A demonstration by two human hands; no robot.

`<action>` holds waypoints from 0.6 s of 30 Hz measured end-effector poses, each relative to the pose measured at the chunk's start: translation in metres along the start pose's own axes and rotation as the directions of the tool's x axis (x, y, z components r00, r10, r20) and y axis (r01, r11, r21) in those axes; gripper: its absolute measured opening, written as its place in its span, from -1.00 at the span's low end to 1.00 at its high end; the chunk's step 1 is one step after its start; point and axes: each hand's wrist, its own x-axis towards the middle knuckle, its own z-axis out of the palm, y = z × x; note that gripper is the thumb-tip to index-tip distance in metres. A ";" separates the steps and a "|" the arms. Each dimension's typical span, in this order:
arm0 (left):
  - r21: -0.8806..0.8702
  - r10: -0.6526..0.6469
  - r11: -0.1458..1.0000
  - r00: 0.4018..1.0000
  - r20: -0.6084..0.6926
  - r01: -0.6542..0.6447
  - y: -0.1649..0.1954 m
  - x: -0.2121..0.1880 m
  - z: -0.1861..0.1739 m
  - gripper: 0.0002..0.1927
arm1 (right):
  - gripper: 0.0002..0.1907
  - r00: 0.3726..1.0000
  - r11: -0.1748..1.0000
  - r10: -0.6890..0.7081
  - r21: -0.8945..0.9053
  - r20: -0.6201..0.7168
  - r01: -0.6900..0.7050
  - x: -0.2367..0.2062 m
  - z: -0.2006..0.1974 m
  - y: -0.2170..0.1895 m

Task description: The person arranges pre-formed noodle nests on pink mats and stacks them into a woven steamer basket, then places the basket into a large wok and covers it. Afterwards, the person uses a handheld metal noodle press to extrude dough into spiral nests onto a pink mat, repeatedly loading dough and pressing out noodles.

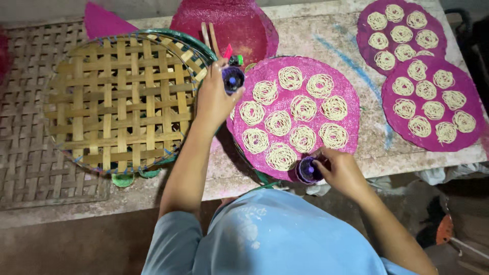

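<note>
Head view, looking straight down, and we've got both hands at the rim of the round pink mat [348, 97] that carries a dozen or so little coiled noodle nests [303, 107]. Our left hand [214, 99] is curled around a small purple cup [233, 80] at the mat's far-left edge, fingers wrapped on it, right where the mat meets the big woven bamboo tray [119, 99]. Our right hand [340, 170] is pinched onto a second purple cup [307, 170] at the near edge, just below the closest nest. So the two grips sit on opposite sides of the mat, roughly on a diagonal running from far-left to near-right, with the noodle load lying between them.

Room-wise: the bamboo tray is just to the left, touching or almost touching the mat's edge, and it's bare on top. Right of the mat there's a strip of stone tabletop [326, 35], then two more pink mats [471, 109] already covered with nests, well apart from our hands. Behind sits an empty pink mat [244, 23] with a pair of wooden sticks [210, 36] lying on it. The table's near edge runs just under our right hand, so not much margin there.
</note>
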 end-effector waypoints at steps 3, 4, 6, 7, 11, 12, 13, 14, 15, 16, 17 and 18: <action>-0.005 0.010 1.000 1.000 0.017 -0.010 -0.013 0.019 0.017 -0.20 | -0.82 0.998 0.998 0.059 0.019 -0.016 -0.058 -0.004 0.001 0.003; 0.004 -0.003 1.000 0.999 0.046 0.003 -0.014 0.023 0.023 -0.18 | -0.81 0.995 0.995 0.097 0.020 -0.015 -0.096 -0.005 0.000 0.006; 0.062 -0.044 0.997 0.992 0.119 0.037 -0.016 0.028 0.036 -0.17 | -0.84 0.995 0.992 0.009 0.128 -0.103 0.005 -0.007 -0.006 0.017; 0.113 -0.072 0.992 0.984 0.162 0.054 -0.016 0.029 0.042 -0.16 | -0.85 0.988 0.982 -0.031 0.178 -0.152 0.058 -0.008 -0.010 0.025; 0.203 -0.087 0.978 0.983 0.160 0.053 -0.018 0.027 0.058 -0.12 | -0.92 0.944 0.913 0.226 0.389 -0.243 -0.118 0.005 -0.034 0.069; 0.207 -0.098 0.976 0.981 0.169 0.062 -0.018 0.027 0.061 -0.09 | -0.94 0.926 0.912 0.193 0.408 -0.325 -0.047 0.015 -0.041 0.082; 0.212 -0.110 0.975 0.978 0.177 0.071 -0.018 0.026 0.062 -0.05 | -0.93 0.890 0.961 0.101 0.274 -0.445 0.029 0.026 -0.048 0.094; 0.217 -0.122 0.973 0.975 0.185 0.081 -0.017 0.027 0.063 -0.02 | -0.92 0.839 0.988 -0.008 0.126 -0.544 0.090 0.038 -0.055 0.106; 0.216 -0.118 0.973 0.976 0.184 0.077 -0.016 0.027 0.064 0.00 | -0.91 0.828 0.978 0.112 0.210 -0.549 0.008 0.054 -0.059 0.116; 0.218 -0.116 0.973 0.976 0.182 0.075 -0.013 0.027 0.063 0.03 | -0.90 0.810 0.953 0.228 0.295 -0.541 -0.071 0.071 -0.062 0.125; 0.221 -0.118 0.972 0.977 0.178 0.077 -0.009 0.026 0.061 0.06 | -0.90 0.800 0.960 0.204 0.275 -0.563 -0.052 0.089 -0.064 0.132; 0.220 -0.119 0.972 0.976 0.184 0.077 -0.004 0.024 0.057 0.05 | -0.90 0.792 0.967 0.178 0.254 -0.584 -0.030 0.106 -0.064 0.139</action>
